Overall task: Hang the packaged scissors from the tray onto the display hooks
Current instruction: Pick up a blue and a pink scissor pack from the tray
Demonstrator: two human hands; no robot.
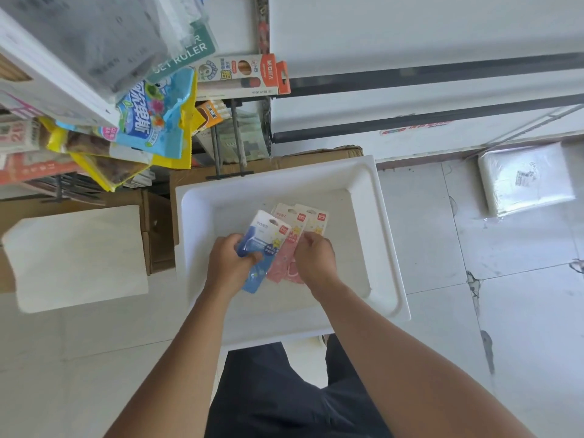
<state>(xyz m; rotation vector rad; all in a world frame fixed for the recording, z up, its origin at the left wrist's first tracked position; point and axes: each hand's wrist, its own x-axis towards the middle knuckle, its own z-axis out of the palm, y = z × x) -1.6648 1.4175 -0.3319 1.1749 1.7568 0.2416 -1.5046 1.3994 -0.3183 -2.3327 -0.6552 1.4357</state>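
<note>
A white tray sits on the floor below me, with packaged scissors in its middle. My left hand is shut on a blue scissors pack, thumb across its lower front. My right hand grips a pink scissors pack just right of the blue one. Behind the pink pack, a third pack with a yellowish card shows only its top. All three packs fan out with their hang holes pointing away from me. Display hooks jut out above the tray's far edge.
Hanging goods crowd the upper left: a ruler set, blue and yellow bags, a pencil box. Cardboard boxes and a white sheet lie left of the tray. A wrapped white bundle rests at right.
</note>
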